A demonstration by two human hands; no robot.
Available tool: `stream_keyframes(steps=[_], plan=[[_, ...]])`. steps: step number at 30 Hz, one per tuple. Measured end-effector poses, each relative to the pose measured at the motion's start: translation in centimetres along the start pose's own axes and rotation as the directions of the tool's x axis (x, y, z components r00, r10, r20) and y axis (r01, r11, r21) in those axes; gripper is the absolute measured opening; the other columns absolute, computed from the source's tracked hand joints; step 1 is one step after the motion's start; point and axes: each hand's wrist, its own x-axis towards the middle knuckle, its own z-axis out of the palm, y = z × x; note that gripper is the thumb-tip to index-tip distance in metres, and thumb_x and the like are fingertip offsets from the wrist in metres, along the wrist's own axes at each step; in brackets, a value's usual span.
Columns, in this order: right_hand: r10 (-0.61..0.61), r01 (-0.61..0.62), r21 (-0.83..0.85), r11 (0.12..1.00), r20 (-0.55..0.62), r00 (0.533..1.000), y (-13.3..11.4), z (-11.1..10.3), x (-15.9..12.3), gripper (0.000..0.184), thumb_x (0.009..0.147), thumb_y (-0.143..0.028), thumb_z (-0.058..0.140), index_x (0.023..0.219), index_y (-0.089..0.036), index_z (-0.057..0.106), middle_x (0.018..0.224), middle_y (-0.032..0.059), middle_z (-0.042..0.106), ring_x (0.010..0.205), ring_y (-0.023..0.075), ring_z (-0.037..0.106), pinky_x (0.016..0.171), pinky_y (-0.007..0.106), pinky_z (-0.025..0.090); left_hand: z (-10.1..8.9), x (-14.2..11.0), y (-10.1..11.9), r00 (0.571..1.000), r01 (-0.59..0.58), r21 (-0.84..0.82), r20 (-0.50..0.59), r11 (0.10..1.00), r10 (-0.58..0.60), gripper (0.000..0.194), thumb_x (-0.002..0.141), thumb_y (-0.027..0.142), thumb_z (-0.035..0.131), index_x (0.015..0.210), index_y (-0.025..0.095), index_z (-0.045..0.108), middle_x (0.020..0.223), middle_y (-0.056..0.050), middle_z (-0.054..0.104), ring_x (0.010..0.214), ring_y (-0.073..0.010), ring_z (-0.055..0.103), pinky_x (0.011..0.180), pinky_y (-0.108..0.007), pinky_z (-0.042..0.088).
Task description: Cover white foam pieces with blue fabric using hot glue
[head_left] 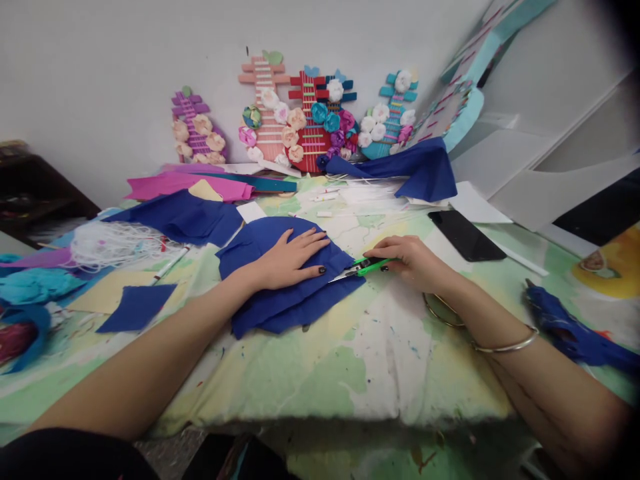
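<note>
My left hand point(294, 259) lies flat with fingers spread on a rounded sheet of dark blue crepe-like material point(265, 233), pressing it to the table. In my right hand point(413, 259) is a green and black box cutter point(370, 267), gripped between thumb and fingers. Its thin silver blade points left and rests on the blue sheet near its right corner. A strip of the same blue material point(300, 310) spreads out below the blade line, toward the table's front. Whether it is fully separated from the rest cannot be seen.
A black phone point(467, 235) lies right of my right hand, with a blue-wrapped object point(570, 323) nearer the edge. Flower-decorated lute shapes point(314, 127) lean on the wall. White cord point(120, 243), a blue square point(137, 308) and folded blue material point(190, 217) lie at left.
</note>
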Motion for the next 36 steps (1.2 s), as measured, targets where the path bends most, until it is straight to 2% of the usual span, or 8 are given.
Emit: stream_keyframes(steps=[13, 22, 29, 32, 36], plan=[[0.013, -0.013, -0.025, 1.000, -0.009, 1.000, 0.2, -0.8, -0.6, 0.036, 0.081, -0.008, 0.048, 0.105, -0.023, 0.070, 0.102, 0.0062, 0.069, 0.091, 0.0216, 0.062, 0.079, 0.034, 0.042, -0.1, 0.2, 0.1, 1.000, 0.014, -0.010, 0.002, 1.000, -0.014, 0.063, 0.091, 0.057, 0.031, 0.144, 0.024, 0.024, 0.154, -0.009, 0.020, 0.141, -0.0284, 0.016, 0.112, -0.055, 0.005], [0.026, -0.024, -0.045, 0.999, 0.034, 0.999, 0.6, -1.6, -1.0, 0.047, 0.072, -0.001, 0.046, 0.106, -0.023, 0.070, 0.101, 0.0058, 0.069, 0.089, 0.0214, 0.062, 0.076, 0.032, 0.044, -0.2, 0.2, 0.5, 0.999, 0.051, 0.016, -0.013, 0.999, -0.051, 0.062, 0.091, 0.054, 0.033, 0.144, 0.021, 0.025, 0.153, -0.008, 0.022, 0.141, -0.0273, 0.017, 0.112, -0.057, 0.008], [0.060, -0.060, -0.016, 0.998, 0.045, 0.997, 0.9, -2.0, -1.4, 0.045, 0.073, -0.005, 0.047, 0.107, -0.023, 0.069, 0.104, 0.0056, 0.068, 0.092, 0.0220, 0.062, 0.080, 0.034, 0.045, -0.1, 0.0, 0.5, 0.998, 0.040, -0.045, -0.050, 0.998, -0.042, 0.058, 0.092, 0.050, 0.035, 0.142, 0.022, 0.026, 0.152, -0.009, 0.025, 0.141, -0.0277, 0.018, 0.111, -0.059, 0.007], [0.094, -0.094, 0.002, 0.996, 0.035, 0.995, 0.9, -2.5, -1.6, 0.047, 0.070, -0.004, 0.047, 0.108, -0.024, 0.069, 0.105, 0.0050, 0.068, 0.095, 0.0229, 0.062, 0.082, 0.035, 0.046, -0.2, -0.2, 0.3, 0.992, 0.008, -0.137, -0.127, 0.990, -0.026, 0.048, 0.092, 0.045, 0.037, 0.135, 0.022, 0.037, 0.151, -0.010, 0.026, 0.141, -0.0276, 0.016, 0.111, -0.058, 0.009], [0.151, -0.151, 0.016, 0.988, -0.023, 0.988, 1.0, -3.3, -2.0, 0.045, 0.071, -0.008, 0.050, 0.108, -0.025, 0.068, 0.105, 0.0048, 0.067, 0.093, 0.0238, 0.062, 0.081, 0.037, 0.047, -0.6, -0.7, 0.0, 0.975, -0.097, -0.270, -0.218, 0.958, 0.038, 0.031, 0.088, 0.044, 0.048, 0.104, 0.018, 0.056, 0.146, -0.011, 0.036, 0.141, -0.0281, 0.015, 0.112, -0.054, 0.015]])
